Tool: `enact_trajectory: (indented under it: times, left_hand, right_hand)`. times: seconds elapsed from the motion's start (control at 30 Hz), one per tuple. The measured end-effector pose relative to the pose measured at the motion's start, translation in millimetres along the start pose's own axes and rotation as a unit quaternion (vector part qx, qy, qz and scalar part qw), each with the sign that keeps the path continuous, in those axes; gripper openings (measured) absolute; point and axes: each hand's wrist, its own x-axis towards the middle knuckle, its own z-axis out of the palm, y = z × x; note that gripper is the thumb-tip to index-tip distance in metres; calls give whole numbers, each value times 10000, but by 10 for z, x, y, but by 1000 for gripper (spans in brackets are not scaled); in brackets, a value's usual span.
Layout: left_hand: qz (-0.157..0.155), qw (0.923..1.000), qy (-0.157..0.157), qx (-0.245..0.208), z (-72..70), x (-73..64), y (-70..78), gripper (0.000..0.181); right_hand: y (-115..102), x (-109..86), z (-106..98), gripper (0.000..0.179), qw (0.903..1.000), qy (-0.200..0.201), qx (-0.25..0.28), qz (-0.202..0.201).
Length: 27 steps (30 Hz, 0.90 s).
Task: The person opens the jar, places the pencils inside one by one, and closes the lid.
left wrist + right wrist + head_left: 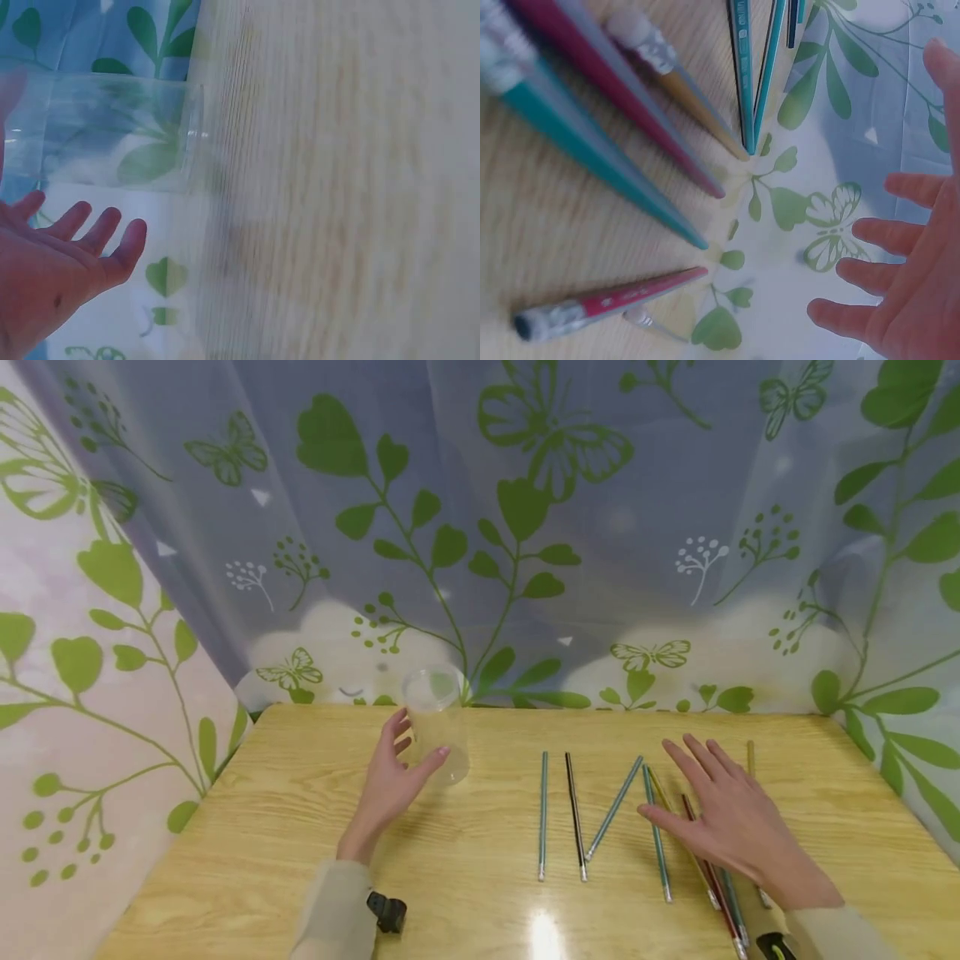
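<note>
Hands: right above pencils, left beside clear container.

A glossy counter is showing wood grain and catching a white glare. A clear container is looking like smooth, shiny plastic. Painted pencils are gleaming softly, their silvery metal bands (crimped-looking up close) shining. Creased matt cloth is hanging behind; the sleeves are looking matt too.

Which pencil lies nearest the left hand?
The leftmost teal pencil in the head view, lying left of the black pencil; all others are farther right.
</note>
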Motion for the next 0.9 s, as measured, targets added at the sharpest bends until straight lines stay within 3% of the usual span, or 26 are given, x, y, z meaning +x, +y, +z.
enact_trajectory:
  times: [0.47,0.7,0.9]
  left_hand:
    - [-112,9999,94,-77,126,159,-122,99]
    - [-25,10000,-10,-9,154,191,-97,76]
    - [42,9998,-204,-63,177,169,-62,67]
  right_hand:
    - [-129,143,19,88,9991,200,-39,-384]
    - [-176,184,35,88,9986,284,-45,-445]
    - [-215,228,32,88,9975,416,-23,-568]
